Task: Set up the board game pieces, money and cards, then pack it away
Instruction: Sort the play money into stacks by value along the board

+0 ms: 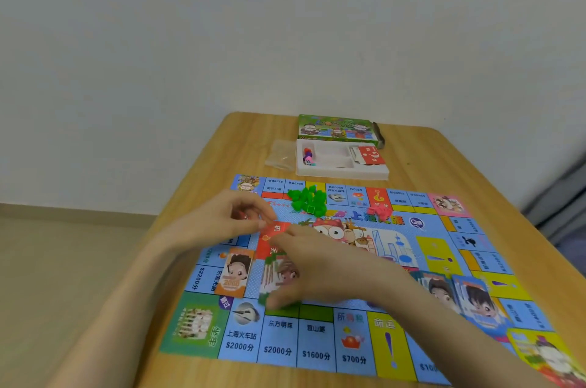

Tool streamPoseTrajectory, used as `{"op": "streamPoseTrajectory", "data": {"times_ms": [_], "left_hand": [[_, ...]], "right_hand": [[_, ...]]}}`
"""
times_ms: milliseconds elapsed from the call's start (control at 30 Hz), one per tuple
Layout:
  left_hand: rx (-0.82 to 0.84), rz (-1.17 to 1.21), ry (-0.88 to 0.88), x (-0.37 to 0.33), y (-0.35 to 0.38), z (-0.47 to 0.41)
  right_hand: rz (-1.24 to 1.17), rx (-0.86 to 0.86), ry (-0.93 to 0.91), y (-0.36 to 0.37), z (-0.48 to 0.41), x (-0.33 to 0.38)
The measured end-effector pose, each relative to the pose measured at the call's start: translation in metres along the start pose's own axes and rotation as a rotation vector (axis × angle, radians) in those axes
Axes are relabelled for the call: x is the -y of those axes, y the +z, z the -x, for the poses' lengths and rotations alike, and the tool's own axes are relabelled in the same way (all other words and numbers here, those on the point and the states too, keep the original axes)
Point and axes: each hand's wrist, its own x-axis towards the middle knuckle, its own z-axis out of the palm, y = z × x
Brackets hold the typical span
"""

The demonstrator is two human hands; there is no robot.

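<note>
Setting up looks halfway — green plastic houses (307,200), pink plastic pieces (379,212) and paper money stacks (234,274) sit on the colourful paper board (317,341), pawns (308,154) still in the white plastic tray (344,172). Left hand (234,222) pinches the red card stack (275,230) mid-board; right hand (312,265) touches it — grip unclear.

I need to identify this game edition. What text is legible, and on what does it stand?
"上海火车站", "$2000分": first blue square, near edge of the printed paper game board.
"东方明珠", "$2000分": second blue square.
"$1600分": third blue square.
"$700分": fourth blue square.
"命运": yellow square.
"坐牢": green corner square.
"$2200分": left-edge blue square.
"机": red card.
Green box lid, far-edge squares: too blurred.
</note>
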Motion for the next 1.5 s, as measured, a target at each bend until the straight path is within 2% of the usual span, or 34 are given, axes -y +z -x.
{"op": "streamPoseTrajectory", "data": {"times_ms": [267,533,633,700,800,933,1000,1133,1500], "left_hand": [[-0.049,0.034,0.007,0.004,0.002,-0.004],[0.059,-0.011,0.017,0.011,0.003,-0.005],[0.089,0.018,0.056,0.013,0.005,-0.004],[0.119,0.056,0.079,0.009,0.008,-0.003],[0.056,0.052,0.134,0.007,0.016,-0.004],[-0.183,-0.097,0.209,0.008,0.025,-0.008],[-0.220,-0.208,0.234,0.010,0.027,-0.009],[-0.226,-0.339,0.267,0.010,0.029,-0.007],[-0.152,-0.412,0.259,0.011,0.032,-0.008]], "right_hand": [[0.056,0.106,0.092,-0.008,-0.020,0.000],[-0.032,0.122,0.053,-0.010,-0.024,-0.001],[-0.222,0.025,0.068,-0.012,-0.020,-0.007],[-0.402,-0.121,0.110,-0.018,-0.021,-0.017],[-0.604,-0.284,0.151,-0.023,-0.023,-0.032],[-0.539,-0.353,0.143,-0.016,-0.026,-0.037],[-0.490,-0.383,0.139,-0.015,-0.026,-0.037],[-0.423,-0.432,0.101,-0.014,-0.025,-0.038],[-0.368,-0.494,0.133,-0.009,-0.021,-0.041]]}}
